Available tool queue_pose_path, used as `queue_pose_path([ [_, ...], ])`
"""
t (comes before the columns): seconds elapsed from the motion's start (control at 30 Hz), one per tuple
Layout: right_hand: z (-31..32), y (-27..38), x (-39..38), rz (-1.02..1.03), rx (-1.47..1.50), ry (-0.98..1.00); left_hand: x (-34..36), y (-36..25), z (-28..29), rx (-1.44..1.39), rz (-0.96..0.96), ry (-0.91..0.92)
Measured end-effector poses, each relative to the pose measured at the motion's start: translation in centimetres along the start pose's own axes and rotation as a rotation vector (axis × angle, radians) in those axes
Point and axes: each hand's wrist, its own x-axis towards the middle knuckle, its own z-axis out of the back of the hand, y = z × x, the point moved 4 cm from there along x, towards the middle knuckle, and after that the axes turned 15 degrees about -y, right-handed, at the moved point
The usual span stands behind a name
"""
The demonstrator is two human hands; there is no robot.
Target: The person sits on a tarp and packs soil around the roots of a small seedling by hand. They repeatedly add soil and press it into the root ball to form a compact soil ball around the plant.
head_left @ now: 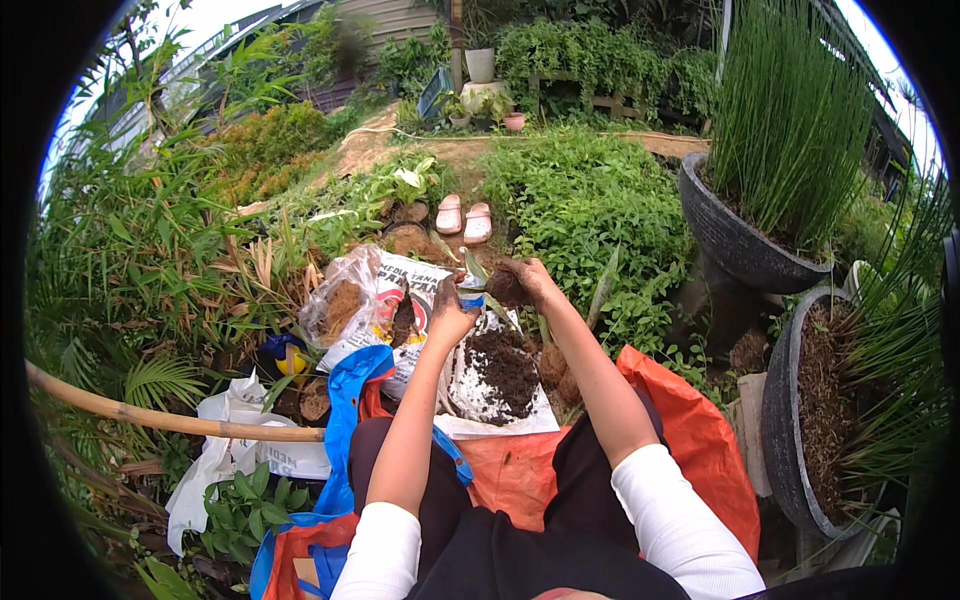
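Observation:
My soil-smeared left hand is closed on a small blue object, possibly a pot, with a green leaf above it; the fingers partly hide it. My right hand, also dirty, grips a dark soil clump beside the leaf. Below my hands, dark soil lies on an opened white sack. A printed white sack lies to the left, with a clear plastic bag of brown material against it.
An orange tarp and blue sheeting lie around my legs. A bamboo pole crosses at the left. Large grey pots with reed-like plants flank the right. Pink clogs sit ahead among low plants.

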Motion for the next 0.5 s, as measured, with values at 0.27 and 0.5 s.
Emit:
queue_pose_path([
  [0.27, -5.1, -0.3, -4.8, 0.808, -0.288, -0.409, -1.4, -1.2, -2.4, -1.252, 0.756, -0.023],
  [0.5, -5.2, -0.5, -3.4, 0.749, -0.280, -0.530, -1.7, -0.6, -3.0, -1.294, 0.717, -0.249],
])
